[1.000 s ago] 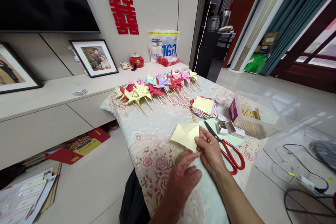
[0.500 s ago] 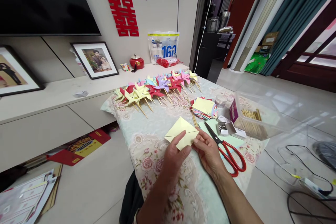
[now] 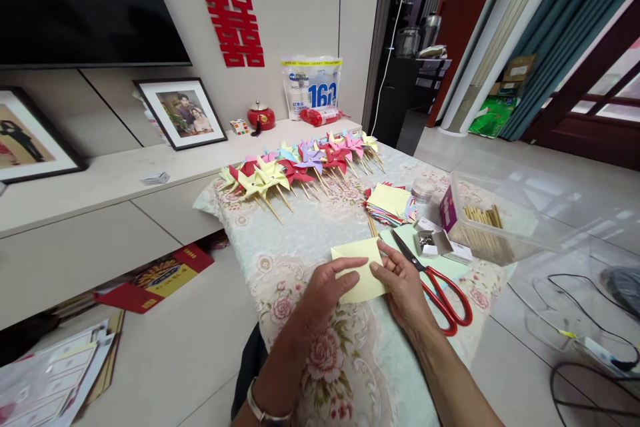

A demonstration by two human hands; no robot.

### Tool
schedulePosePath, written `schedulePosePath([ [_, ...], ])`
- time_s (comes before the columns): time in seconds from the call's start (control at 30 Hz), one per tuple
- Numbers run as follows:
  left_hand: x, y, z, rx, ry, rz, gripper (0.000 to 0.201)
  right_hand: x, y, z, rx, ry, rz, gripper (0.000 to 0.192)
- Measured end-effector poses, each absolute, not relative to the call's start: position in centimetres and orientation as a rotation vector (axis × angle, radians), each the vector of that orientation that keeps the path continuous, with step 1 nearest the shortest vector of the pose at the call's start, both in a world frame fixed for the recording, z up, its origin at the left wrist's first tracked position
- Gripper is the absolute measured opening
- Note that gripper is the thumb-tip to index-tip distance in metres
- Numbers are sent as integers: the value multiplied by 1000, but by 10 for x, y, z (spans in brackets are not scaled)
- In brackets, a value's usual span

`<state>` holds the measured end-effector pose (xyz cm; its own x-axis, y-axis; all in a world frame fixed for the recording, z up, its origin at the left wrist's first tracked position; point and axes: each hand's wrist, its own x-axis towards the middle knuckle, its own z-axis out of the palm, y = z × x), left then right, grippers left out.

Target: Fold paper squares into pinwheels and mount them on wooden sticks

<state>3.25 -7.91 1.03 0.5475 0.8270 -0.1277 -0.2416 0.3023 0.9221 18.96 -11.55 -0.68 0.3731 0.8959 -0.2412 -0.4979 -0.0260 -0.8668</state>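
Note:
A pale yellow square of paper [image 3: 357, 288] is held between my two hands above the near part of the table. My left hand [image 3: 327, 290] grips its left side, the thumb and forefinger lying across the face. On the right edge, my right hand [image 3: 400, 283] pinches the sheet with the thumb on top. Just right of that hand lie scissors [image 3: 430, 280] with red handles and dark blades pointing away. Behind the hands is a stack of coloured paper squares [image 3: 390, 203], a yellow one uppermost. Several finished paper pinwheels [image 3: 310, 159] on sticks lie along the far side.
A clear plastic box [image 3: 493, 233] of wooden sticks stands on the right. Near it are a small open box of metal pins [image 3: 427, 242] and a round clear container [image 3: 423, 190]. A floral tablecloth [image 3: 280, 287] covers the table. Cables [image 3: 575, 373] run across the floor at right.
The yellow paper has turned from a diamond to a squarer angle and shifted right and down. My left hand has slid along with it; both hands still hold it.

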Motion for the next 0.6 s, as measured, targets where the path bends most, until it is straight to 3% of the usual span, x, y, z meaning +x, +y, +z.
schedulePosePath([
  [0.17,47,-76,8,713,633,984,97,190,-113,-9,-1084,-429,1135,68],
  [0.23,51,-75,4,646,654,1035,110,190,-112,-10,-1070,-405,1114,65],
  [0.3,53,-74,-2,636,662,1029,105,190,-112,-10,-1060,-393,1106,63],
  [0.47,54,-72,-13,717,657,929,57,188,-113,-9,-1038,-453,1122,53],
  [0.6,52,-74,-10,747,732,872,49,186,-115,-8,-1027,-513,1166,43],
])
